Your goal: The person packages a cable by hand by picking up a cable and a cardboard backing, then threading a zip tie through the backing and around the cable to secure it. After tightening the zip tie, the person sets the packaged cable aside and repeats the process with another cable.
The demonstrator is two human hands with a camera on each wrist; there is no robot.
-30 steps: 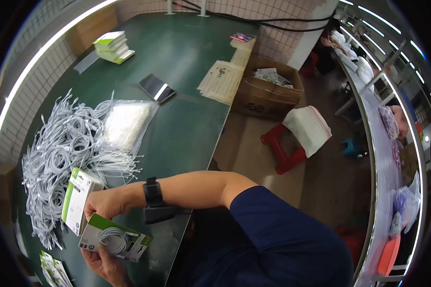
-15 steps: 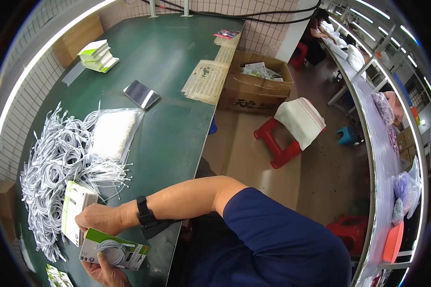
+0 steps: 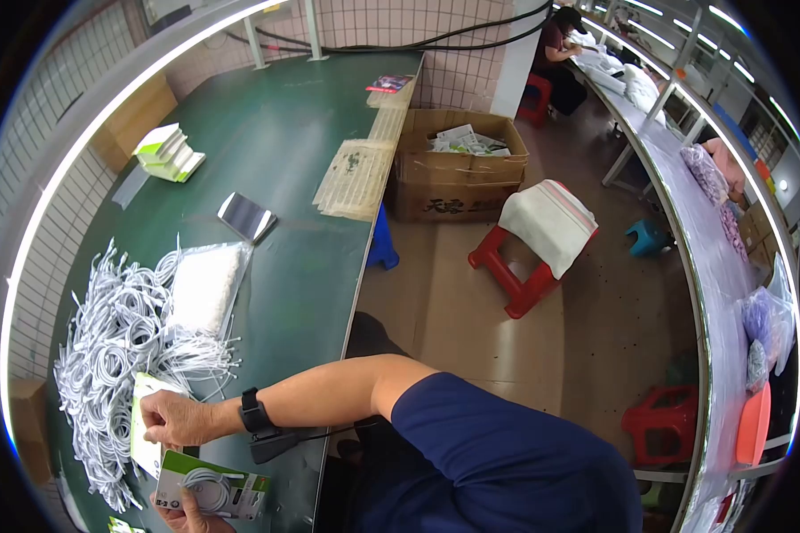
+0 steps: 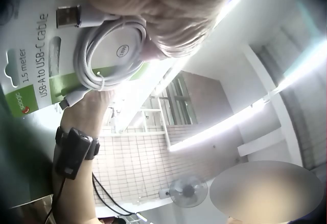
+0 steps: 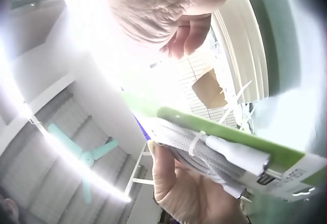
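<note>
Left hand [image 3: 191,518] pinched a cable card [image 3: 227,485] near left, readable only in left wrist view; right hand [image 3: 180,418] curled, hold unclear

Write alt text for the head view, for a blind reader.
A person's left hand holds a carded pale cable over a green table; the right hand is at a stack of cards. A heap of coiled cables lies beside them.

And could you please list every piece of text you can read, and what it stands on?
"USB-A to USB-C cable": cable card.
"1.5 meter": same card.
The card's green-corner brand and round mark: too blurred.
Brown carton: dark characters, too blurred.
Other print: too small.
</note>
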